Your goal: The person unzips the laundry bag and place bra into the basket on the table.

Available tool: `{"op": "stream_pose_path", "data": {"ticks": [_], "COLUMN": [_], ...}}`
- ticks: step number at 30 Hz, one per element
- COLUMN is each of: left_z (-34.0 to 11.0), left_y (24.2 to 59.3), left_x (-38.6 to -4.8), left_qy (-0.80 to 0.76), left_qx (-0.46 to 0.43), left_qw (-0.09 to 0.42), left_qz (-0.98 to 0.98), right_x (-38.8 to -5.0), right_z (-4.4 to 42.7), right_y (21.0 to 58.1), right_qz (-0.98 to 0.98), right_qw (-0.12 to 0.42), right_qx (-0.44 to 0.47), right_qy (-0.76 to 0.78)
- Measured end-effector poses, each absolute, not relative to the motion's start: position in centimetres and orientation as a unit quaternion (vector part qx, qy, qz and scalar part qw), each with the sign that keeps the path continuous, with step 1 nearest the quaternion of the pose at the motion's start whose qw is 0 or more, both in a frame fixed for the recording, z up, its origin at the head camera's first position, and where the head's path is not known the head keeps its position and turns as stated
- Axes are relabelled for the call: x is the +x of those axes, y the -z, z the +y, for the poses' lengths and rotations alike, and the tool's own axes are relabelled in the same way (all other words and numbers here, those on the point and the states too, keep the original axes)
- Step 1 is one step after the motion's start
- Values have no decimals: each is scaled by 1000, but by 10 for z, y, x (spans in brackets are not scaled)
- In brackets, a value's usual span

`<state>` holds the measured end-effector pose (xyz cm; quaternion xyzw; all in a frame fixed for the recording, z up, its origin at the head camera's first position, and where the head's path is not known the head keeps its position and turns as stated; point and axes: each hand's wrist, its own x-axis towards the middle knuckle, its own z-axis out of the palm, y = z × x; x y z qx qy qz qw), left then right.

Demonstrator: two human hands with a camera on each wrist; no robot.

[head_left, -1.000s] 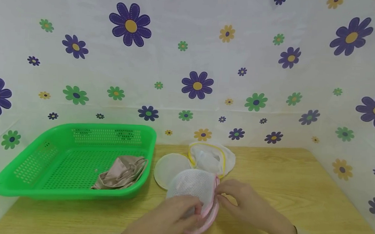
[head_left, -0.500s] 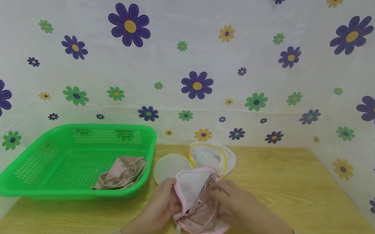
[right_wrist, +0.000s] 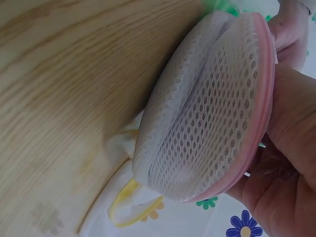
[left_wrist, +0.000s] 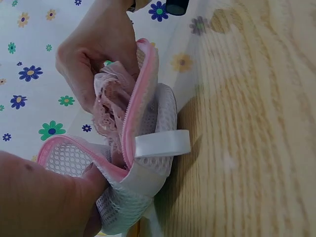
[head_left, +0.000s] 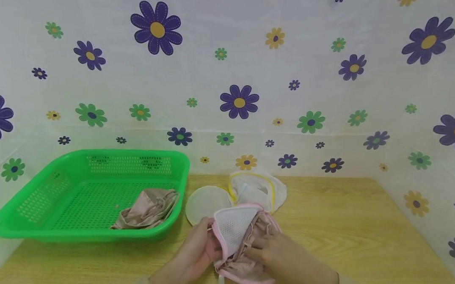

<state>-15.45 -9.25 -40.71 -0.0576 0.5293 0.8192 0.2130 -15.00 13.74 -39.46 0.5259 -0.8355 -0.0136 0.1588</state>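
Observation:
A white mesh laundry bag point(head_left: 233, 227) with a pink zipper edge gapes over the table. Its left edge is held by my left hand point(head_left: 198, 248), thumb at the rim in the left wrist view. Inside lies a dusty-pink satin garment point(left_wrist: 112, 101) with lace trim, bunched up. My right hand point(head_left: 283, 256) reaches into the opening and grips that garment with curled fingers. A white tab point(left_wrist: 163, 143) sticks out near the zipper's end. From the right wrist view, the bag's honeycomb mesh point(right_wrist: 207, 113) hides the garment.
On the left stands a green perforated basket point(head_left: 93, 237) with a similar dusty-pink garment point(head_left: 148, 210) in it. Behind the bag lie a yellow-trimmed white mesh bag point(head_left: 280, 193) and a round white piece point(head_left: 205, 204). A flowered sheet point(head_left: 200, 73) hangs behind the wooden table point(head_left: 342, 215).
The pink-edged laundry bag has been spread open, showing the garment inside. My left hand has moved to its left edge. My right hand has gone from the zipper edge into the opening.

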Motion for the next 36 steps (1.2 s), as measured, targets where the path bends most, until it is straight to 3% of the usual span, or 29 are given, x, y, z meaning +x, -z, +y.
{"op": "stream_pose_path", "data": {"ticks": [6,12,15,22,27,29,32,36], "left_z": [-96,-92,-90,-83,-95,-109,-139,-182], "left_y": [409,413,414,409,393,385,376,376], "left_x": [-153,-150,-150,-140,-127,-123,-116,-111], "left_qy": [-820,-810,-800,-742,-692,-662,-584,-446], "left_qx": [-71,-60,-57,-23,64,106,159,255], "left_qw": [209,229,228,245,253,237,170,-24], "left_qz": [528,537,552,623,673,703,778,857], "right_x": [-152,-142,-139,-140,-149,-153,-162,-172], "right_z": [145,173,192,236,274,289,309,331], "right_y": [394,383,381,389,397,399,403,405], "right_qz": [-843,-877,-881,-880,-888,-903,-919,-918], "right_qw": [157,29,0,21,47,55,88,183], "right_qx": [511,467,449,434,406,375,337,314], "right_qy": [-54,-112,-150,-191,-211,-203,-183,-160]}}
